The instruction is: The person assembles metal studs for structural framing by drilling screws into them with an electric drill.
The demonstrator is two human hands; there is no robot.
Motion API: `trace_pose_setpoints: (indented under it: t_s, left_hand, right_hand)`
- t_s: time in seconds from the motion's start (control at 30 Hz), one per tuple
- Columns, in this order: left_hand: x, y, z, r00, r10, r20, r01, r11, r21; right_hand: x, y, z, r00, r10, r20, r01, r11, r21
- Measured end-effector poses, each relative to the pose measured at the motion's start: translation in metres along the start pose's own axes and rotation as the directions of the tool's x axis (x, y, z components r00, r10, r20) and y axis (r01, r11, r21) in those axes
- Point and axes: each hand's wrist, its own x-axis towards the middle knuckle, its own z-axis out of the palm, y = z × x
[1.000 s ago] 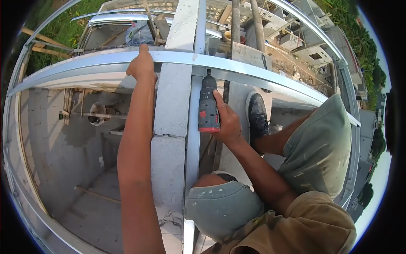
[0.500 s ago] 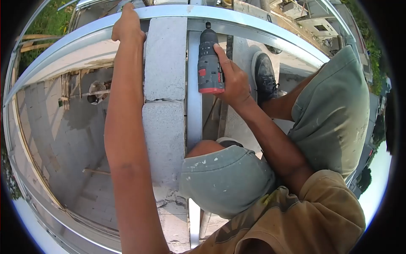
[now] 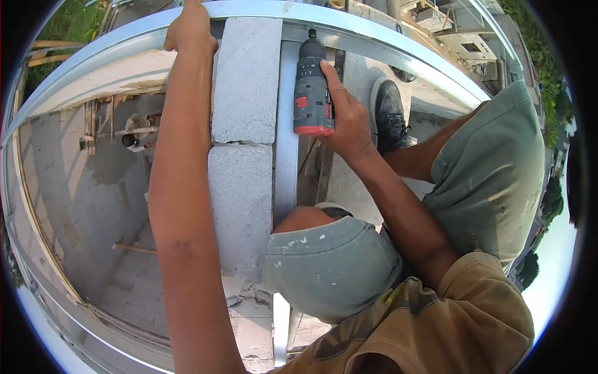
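The right hand (image 3: 347, 121) is wrapped around the grip of a cordless drill (image 3: 313, 87), index finger laid straight along the side of the body and the other fingers curled behind it; the forearm runs down and to the right toward the bent knees. The drill sits upright in the view, its long axis running toward the top edge, chuck and bit end aimed at the curved steel channel (image 3: 386, 47) that arcs across the top, red base pointing back toward the person. It lies over the vertical steel stud (image 3: 285, 162), just right of the concrete block wall (image 3: 244, 124) (two grey blocks stacked end to end, a mortar joint between them).

The left arm is stretched out straight, and the left hand (image 3: 189, 30) is closed over the edge of the same steel channel, fingers hooked over it, left of the blocks. A dark shoe (image 3: 389, 112) rests on a ledge just right of the drill.
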Motion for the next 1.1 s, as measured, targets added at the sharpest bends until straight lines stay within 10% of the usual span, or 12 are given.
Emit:
trace_pose_setpoints:
  t_s: [0.6, 1.1]
  left_hand:
    - [0.045, -0.016, 0.001, 0.987, -0.161, -0.028, 0.156, 0.979, -0.128]
    - [0.026, -0.016, -0.005, 0.998, 0.039, 0.052, -0.034, 0.995, -0.095]
  right_hand:
    - [0.003, -0.002, 0.0, 1.0, -0.003, -0.003, 0.003, 1.0, 0.015]
    - [0.003, 0.004, 0.003, 0.998, -0.053, -0.016, 0.053, 0.998, -0.029]
